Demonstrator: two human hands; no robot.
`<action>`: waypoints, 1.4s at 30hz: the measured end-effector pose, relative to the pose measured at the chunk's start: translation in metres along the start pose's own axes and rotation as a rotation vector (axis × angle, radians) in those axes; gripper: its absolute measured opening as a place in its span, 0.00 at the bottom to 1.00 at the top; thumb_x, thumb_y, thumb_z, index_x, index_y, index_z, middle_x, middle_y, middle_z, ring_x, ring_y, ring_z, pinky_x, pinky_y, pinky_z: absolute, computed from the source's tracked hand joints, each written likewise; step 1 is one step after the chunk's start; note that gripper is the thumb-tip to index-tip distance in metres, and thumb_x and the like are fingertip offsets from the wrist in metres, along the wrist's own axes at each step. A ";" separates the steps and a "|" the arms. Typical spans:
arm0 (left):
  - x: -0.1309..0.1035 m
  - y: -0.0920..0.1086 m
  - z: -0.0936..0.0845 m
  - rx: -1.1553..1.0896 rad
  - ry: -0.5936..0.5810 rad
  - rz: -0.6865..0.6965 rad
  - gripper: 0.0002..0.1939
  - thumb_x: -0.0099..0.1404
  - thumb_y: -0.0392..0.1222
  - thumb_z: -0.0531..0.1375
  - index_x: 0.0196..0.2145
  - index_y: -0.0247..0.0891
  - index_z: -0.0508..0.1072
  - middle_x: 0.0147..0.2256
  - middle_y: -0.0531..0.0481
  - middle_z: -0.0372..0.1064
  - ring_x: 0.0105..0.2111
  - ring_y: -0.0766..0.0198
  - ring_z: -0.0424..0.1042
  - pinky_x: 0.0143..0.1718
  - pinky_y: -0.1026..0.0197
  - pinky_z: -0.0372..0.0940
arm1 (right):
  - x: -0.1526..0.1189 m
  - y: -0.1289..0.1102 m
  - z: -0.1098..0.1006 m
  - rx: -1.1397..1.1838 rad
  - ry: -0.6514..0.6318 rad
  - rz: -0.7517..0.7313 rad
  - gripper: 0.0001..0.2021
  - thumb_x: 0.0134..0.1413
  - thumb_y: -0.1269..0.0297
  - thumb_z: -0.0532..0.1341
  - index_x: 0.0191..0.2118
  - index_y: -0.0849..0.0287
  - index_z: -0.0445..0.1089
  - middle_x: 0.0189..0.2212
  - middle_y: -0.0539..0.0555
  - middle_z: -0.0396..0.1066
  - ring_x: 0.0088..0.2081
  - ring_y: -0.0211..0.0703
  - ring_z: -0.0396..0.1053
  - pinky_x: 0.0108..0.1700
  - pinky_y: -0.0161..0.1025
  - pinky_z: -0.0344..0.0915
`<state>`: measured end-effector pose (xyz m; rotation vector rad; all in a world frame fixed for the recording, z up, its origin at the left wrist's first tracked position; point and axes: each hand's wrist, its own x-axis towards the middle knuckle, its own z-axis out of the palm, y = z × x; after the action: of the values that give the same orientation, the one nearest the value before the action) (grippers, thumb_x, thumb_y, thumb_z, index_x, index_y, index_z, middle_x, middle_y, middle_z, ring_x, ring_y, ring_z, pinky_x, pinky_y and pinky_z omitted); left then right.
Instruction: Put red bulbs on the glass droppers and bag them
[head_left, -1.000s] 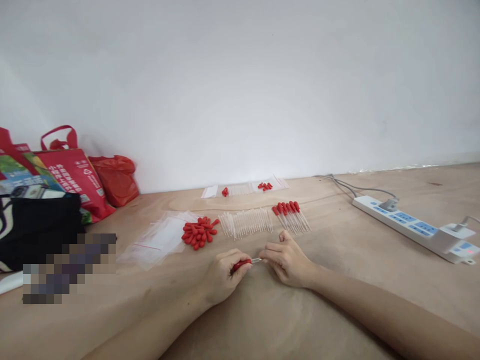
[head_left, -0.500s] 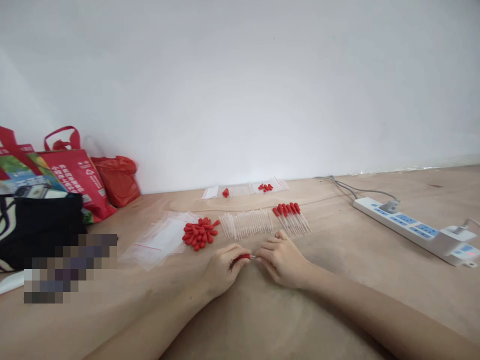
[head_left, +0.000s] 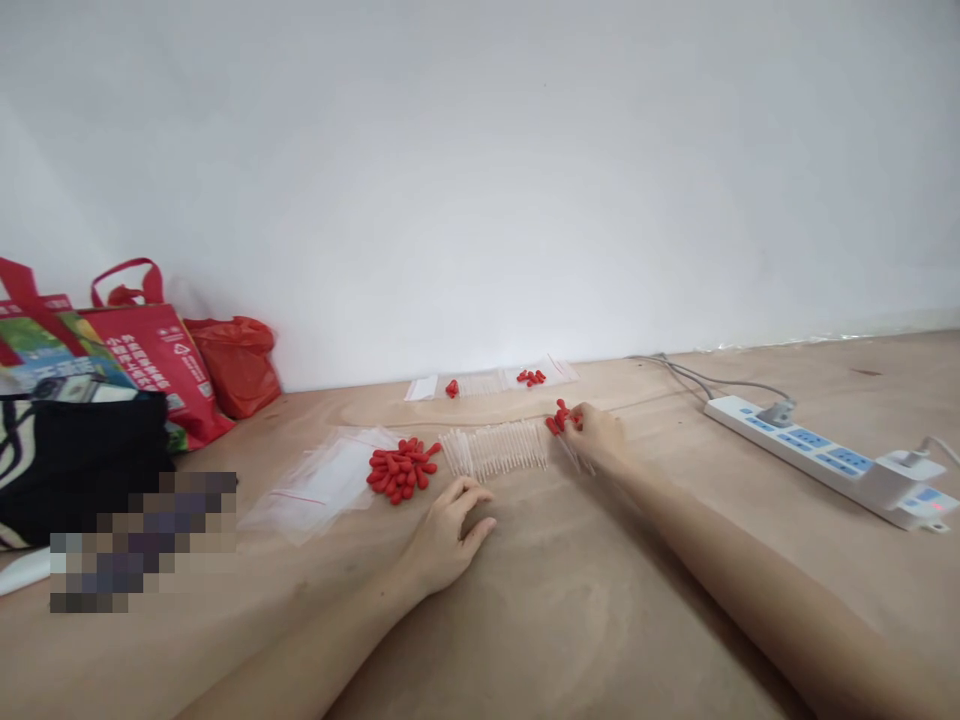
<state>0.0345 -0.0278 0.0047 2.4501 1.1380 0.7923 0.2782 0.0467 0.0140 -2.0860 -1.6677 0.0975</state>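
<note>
My left hand (head_left: 454,535) rests on the table with its fingers apart and nothing between them. Just beyond it lies a heap of red rubber bulbs (head_left: 401,470), beside a row of thin clear dropper tubes (head_left: 499,450). My right hand (head_left: 600,437) reaches over the row of red-topped droppers (head_left: 561,415) to the right of the tubes. Its fingers are closed on a dropper at the red end, and the hand hides most of that row.
Flat clear zip bags (head_left: 330,490) lie left of the bulbs. By the wall is another clear bag (head_left: 484,383) with red bulbs and tubes. A white power strip (head_left: 810,450) sits at the right; red shopping bags (head_left: 150,360) and a black bag (head_left: 82,460) stand at the left.
My hands have come apart. The right one has carried the dropper away and up to the row of droppers, while my left hand has let go and opened in about the same place.
</note>
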 end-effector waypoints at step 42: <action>0.061 -0.032 -0.055 0.012 0.193 -0.279 0.10 0.60 0.39 0.49 0.37 0.36 0.66 0.32 0.48 0.66 0.28 0.65 0.67 0.32 0.61 0.63 | -0.017 -0.022 -0.001 0.028 0.025 -0.273 0.14 0.55 0.62 0.46 0.28 0.61 0.65 0.26 0.57 0.70 0.31 0.44 0.66 0.36 0.39 0.52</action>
<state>0.0141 0.0424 0.0538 2.1918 1.5171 0.9495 0.2544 0.0341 0.0201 -1.8122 -1.9055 0.0063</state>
